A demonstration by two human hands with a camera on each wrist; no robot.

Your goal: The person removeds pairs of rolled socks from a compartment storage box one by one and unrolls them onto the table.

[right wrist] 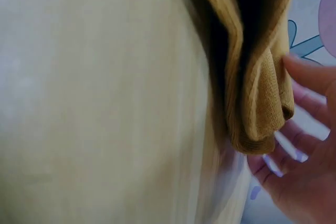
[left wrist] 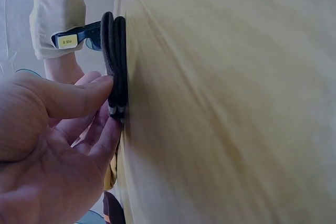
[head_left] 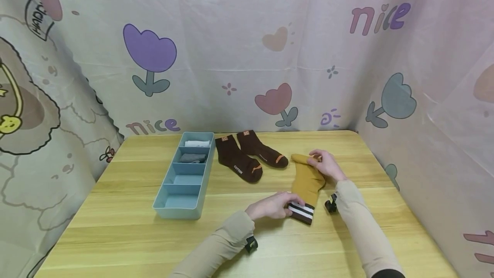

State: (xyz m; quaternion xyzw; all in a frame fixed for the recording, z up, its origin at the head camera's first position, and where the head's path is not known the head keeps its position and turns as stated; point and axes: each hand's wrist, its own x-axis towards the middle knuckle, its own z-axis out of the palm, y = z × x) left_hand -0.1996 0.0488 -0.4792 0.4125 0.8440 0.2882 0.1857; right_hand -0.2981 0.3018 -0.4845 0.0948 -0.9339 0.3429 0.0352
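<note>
A mustard sock (head_left: 306,181) with a brown and white striped cuff (head_left: 301,212) lies on the wooden table (head_left: 127,226), right of centre. My left hand (head_left: 272,206) pinches the cuff; in the left wrist view the thumb and fingers of this hand (left wrist: 107,106) close on the doubled dark cuff edge (left wrist: 114,51). My right hand (head_left: 326,164) holds the toe end, fingers curled over it. The right wrist view has the folded mustard fabric (right wrist: 257,66) against that hand's fingers (right wrist: 302,72).
A blue divider tray (head_left: 179,200) stands left of centre; its far compartments hold a white sock (head_left: 197,143) and a grey sock (head_left: 192,158). Two dark brown socks (head_left: 239,160) lie between the tray and the mustard sock. Patterned curtains enclose the table on three sides.
</note>
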